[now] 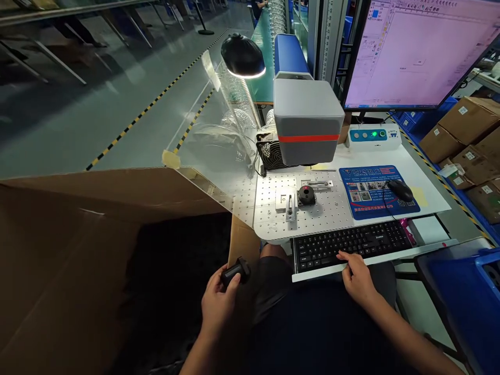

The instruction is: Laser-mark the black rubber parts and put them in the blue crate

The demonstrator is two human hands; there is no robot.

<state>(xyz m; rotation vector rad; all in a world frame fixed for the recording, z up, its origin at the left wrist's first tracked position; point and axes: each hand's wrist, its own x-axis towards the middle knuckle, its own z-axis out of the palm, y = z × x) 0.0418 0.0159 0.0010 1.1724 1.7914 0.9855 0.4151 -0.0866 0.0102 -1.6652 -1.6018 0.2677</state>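
Note:
My left hand [216,302] is closed around a small black cylindrical part [235,271], held over my lap beside a large open cardboard box [97,208]. My right hand [357,276] rests on the front edge of the black keyboard [351,244], fingers stretched onto the lower keys. Another black round part [306,195] sits in a metal fixture on the perforated white plate [324,213], under the grey laser head [307,122] with a red stripe.
A monitor [417,52] stands at the back right, a mouse [400,190] on a blue pad, and a control box [373,136] with a green light. A black lamp [242,57] shines at left. A small fan [271,153], a clear shield [211,140], cardboard boxes [464,135] and a blue bin [464,291] surround the bench.

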